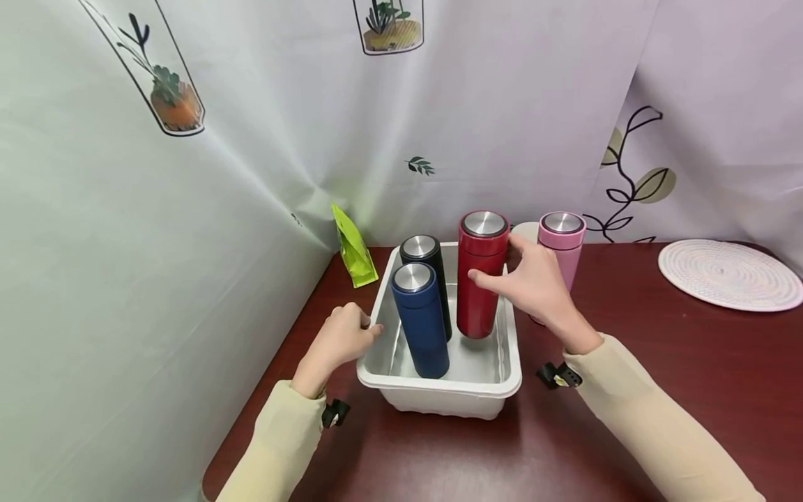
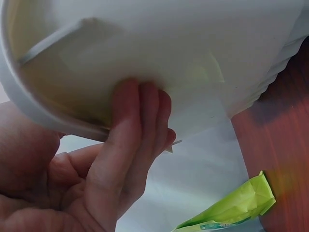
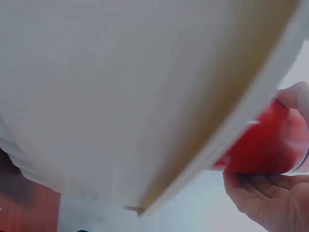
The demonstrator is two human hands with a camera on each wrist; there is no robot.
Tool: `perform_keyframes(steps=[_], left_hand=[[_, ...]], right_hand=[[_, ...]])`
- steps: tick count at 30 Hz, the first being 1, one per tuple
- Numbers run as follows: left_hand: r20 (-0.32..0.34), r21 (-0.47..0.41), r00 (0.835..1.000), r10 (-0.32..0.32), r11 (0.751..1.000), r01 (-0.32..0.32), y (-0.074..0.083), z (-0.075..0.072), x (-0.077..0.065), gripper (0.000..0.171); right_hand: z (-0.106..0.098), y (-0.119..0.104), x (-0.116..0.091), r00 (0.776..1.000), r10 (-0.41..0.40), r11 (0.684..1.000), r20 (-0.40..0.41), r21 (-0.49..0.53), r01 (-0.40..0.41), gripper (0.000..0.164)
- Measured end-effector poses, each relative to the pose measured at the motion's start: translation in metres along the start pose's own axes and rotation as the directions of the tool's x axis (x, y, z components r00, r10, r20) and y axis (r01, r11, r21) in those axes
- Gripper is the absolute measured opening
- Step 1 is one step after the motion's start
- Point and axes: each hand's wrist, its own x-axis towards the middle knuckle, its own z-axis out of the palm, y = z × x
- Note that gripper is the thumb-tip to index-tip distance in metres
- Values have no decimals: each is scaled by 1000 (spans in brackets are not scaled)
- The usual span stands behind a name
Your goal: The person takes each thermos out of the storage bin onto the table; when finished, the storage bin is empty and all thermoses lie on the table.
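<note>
My right hand grips a red thermos around its upper body, thumb on the near side. The thermos stands nearly upright inside a white plastic tub, towards its right wall. In the right wrist view, the red thermos shows beyond the tub's rim, between thumb and fingers. On the tub's left rim, my left hand holds on; in the left wrist view its fingers lie curled against the outer wall. A blue thermos leans in the tub, partly hiding a black thermos behind it.
A pink thermos stands right of the tub, partly hidden by my right hand, with a white object beside it. A green pouch is at the back left, a round woven placemat at the right. Fabric-covered walls border the table.
</note>
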Motion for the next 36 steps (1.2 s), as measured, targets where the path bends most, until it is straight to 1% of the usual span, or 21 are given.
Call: perform_keyframes(steps=[3,8,13,16,21,26,29,33,36], left_hand=[[-4,3,1000,-2,1000,2,2,-1,1,52],[14,10,1000,-15,1000,15,1,0,0,51],[2,8,1000,2,1000,-2,1,2,0,51],[1,10,1000,3,1000,-3,0,2,1,51],[0,13,1000,-5,1000,5,1,0,1,52],[-5,14,1000,-9,1000,9,2,-1,1,51],[-6,13,1000,-12,1000,12,2,-1,1,49],[-12,9,1000,-12,1000,13,2,0,1,47],[-13,1,1000,-19,1000,19,2,1,0,47]], right_hand=[[-9,-5,0,1000,-13,1000,-15,-6,13,43],[-22,-17,-4,999,-45,999,-27,2,46,49],[-36,-32,-9,991,-121,987,-63,96,127,49],[-44,-40,-11,986,-149,979,-80,125,158,48],[-56,-51,-16,982,-159,976,-106,136,172,48],[-68,-57,-20,972,-183,962,-146,179,208,49],[-76,-56,-21,967,-176,960,-186,187,211,49],[-88,-52,-24,963,-135,963,-232,199,183,49],[-96,-47,-27,963,-111,965,-247,203,164,50]])
